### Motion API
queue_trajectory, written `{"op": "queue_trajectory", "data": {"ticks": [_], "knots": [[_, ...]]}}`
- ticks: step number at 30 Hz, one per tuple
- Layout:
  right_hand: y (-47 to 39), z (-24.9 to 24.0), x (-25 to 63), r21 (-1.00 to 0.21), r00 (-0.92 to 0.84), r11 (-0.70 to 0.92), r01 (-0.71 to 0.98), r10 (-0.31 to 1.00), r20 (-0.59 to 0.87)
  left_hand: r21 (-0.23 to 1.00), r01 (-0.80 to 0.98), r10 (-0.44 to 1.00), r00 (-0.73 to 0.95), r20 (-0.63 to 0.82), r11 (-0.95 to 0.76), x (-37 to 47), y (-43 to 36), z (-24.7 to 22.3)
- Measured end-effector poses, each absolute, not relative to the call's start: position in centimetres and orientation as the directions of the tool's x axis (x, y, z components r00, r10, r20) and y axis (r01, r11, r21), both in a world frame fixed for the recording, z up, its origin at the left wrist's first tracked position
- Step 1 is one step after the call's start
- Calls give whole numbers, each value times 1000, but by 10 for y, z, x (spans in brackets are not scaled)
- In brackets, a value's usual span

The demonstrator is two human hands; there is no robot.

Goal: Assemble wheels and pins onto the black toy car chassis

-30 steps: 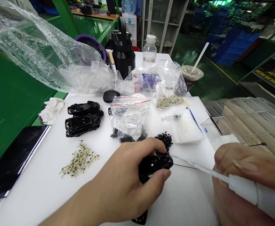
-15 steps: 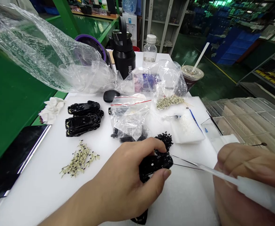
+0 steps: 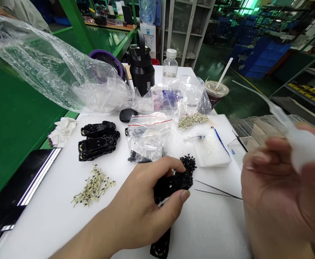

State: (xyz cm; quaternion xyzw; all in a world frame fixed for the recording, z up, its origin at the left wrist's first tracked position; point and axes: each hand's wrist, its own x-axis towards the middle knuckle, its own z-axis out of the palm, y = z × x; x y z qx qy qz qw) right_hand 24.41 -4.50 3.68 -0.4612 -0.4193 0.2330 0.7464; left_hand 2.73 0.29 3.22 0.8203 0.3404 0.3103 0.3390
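My left hand [image 3: 143, 201] grips a black model car body [image 3: 168, 186] between thumb and fingers, low over the white work surface. In my right hand [image 3: 273, 205], somewhat blurred, is a white squeeze bottle [image 3: 305, 144] with a long thin nozzle pointing up and left. Two thin dark tweezer prongs [image 3: 219, 190] reach out from beside the same hand, tips close to the car body; their grip end is hidden. Just behind my left fingertips lies a heap of tiny black parts [image 3: 189, 162]. Another black piece [image 3: 160, 246] sticks out below my left wrist.
Black car bodies [image 3: 99, 144] and a pile of pale, dark-tipped pieces [image 3: 92, 187] lie left. Behind are a zip bag [image 3: 149, 135], a black mouse [image 3: 127, 115], a flask [image 3: 142, 72] and a cup with a straw [image 3: 216, 90]. A white foam pad [image 3: 216, 158] sits right.
My right hand has raised the squeeze bottle, and its nozzle has swung up and away from the car body. My left hand still holds the body, shifted slightly left in view.
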Motion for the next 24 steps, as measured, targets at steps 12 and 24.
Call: {"op": "queue_trajectory", "data": {"ticks": [12,24], "knots": [[16,19,256,-934,312,225,276,898,309,549,305,624,483,614,-778,22,7,21],[93,14,232,-623,35,88,777,983,182,364,335,490,480,728,-869,13,10,28]]}}
